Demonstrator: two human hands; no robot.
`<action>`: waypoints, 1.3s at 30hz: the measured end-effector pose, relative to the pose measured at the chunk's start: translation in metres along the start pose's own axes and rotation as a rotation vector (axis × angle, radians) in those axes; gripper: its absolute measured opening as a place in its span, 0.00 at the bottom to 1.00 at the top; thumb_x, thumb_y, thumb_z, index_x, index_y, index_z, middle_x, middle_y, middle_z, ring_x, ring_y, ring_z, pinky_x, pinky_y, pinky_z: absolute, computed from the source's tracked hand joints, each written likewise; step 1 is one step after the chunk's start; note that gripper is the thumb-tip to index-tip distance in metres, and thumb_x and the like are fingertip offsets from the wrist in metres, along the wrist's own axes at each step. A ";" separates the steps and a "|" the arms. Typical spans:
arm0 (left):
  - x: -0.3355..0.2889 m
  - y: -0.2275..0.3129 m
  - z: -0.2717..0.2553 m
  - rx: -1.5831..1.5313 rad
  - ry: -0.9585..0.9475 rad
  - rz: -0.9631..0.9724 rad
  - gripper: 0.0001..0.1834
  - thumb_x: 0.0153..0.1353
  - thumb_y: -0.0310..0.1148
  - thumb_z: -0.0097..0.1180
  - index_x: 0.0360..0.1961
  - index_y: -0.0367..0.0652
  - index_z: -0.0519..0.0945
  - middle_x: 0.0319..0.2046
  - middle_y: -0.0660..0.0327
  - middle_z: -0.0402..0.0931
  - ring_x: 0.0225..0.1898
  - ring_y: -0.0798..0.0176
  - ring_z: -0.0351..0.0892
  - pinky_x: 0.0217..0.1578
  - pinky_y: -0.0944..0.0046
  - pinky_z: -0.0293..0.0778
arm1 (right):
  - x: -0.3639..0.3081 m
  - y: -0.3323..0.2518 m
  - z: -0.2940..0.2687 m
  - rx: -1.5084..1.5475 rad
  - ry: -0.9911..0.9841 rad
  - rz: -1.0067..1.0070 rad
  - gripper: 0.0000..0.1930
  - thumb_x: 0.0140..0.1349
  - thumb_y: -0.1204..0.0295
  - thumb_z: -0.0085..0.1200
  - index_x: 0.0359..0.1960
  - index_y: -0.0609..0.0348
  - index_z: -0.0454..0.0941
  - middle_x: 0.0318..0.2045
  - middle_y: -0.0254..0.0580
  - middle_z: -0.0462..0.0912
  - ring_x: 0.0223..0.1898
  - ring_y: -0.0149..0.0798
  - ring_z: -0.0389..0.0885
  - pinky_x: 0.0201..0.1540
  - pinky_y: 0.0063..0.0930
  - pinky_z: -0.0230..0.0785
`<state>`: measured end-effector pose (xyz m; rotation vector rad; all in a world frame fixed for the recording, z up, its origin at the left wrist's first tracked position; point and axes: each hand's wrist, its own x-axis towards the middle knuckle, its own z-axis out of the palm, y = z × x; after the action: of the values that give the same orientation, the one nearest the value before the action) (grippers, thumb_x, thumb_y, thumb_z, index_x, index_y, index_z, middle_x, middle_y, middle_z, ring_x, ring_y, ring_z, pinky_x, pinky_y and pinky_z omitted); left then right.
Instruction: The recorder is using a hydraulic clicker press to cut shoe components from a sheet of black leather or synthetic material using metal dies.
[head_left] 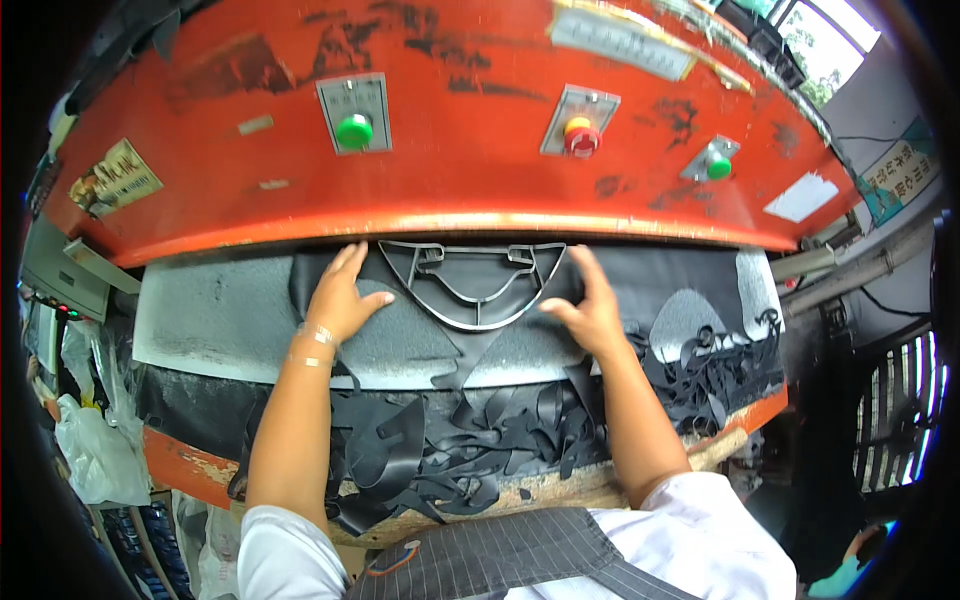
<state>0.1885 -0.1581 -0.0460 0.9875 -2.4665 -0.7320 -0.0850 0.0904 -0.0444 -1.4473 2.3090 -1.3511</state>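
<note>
Your left hand (340, 295) lies flat with an open grip on the black sheet (660, 275), fingertips touching the left edge of the metal cutting die (470, 285); your right hand (590, 305) rests open against its right edge. The die is a grey half-round frame with inner ribs, lying on the sheet just under the red press head (450, 170). Black offcuts (480, 430) are heaped along the table's near edge.

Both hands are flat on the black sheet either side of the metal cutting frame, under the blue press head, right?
Not quite: the press head is red-orange, not blue, as the head view shows. The left hand and right hand do lie on the black sheet either side of the metal cutting frame.
</note>
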 end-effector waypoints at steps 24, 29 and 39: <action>-0.292 0.131 -0.003 -0.028 -0.108 0.320 0.13 0.60 0.42 0.60 0.26 0.46 0.82 0.25 0.58 0.77 0.30 0.53 0.78 0.32 0.55 0.75 | -0.196 -0.085 -0.087 -0.229 -0.046 -0.546 0.28 0.54 0.56 0.64 0.52 0.60 0.73 0.51 0.50 0.76 0.53 0.54 0.71 0.57 0.44 0.62; -0.359 0.144 0.040 -0.072 -0.125 0.263 0.15 0.56 0.42 0.62 0.37 0.43 0.84 0.34 0.58 0.79 0.40 0.52 0.78 0.42 0.56 0.74 | -0.306 -0.117 -0.044 -0.216 -0.588 -0.404 0.26 0.50 0.63 0.64 0.51 0.58 0.75 0.39 0.46 0.78 0.44 0.49 0.75 0.49 0.39 0.69; -0.336 0.147 0.051 -0.044 -0.023 0.184 0.12 0.47 0.41 0.64 0.23 0.43 0.81 0.24 0.58 0.75 0.32 0.51 0.76 0.35 0.54 0.72 | -0.288 -0.116 -0.037 -0.310 -0.533 -0.332 0.22 0.44 0.70 0.65 0.45 0.57 0.80 0.37 0.41 0.80 0.39 0.46 0.80 0.42 0.36 0.75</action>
<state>0.3143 0.1903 -0.0514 0.7281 -2.5081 -0.7366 0.1311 0.3159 -0.0376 -2.0487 2.0367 -0.5483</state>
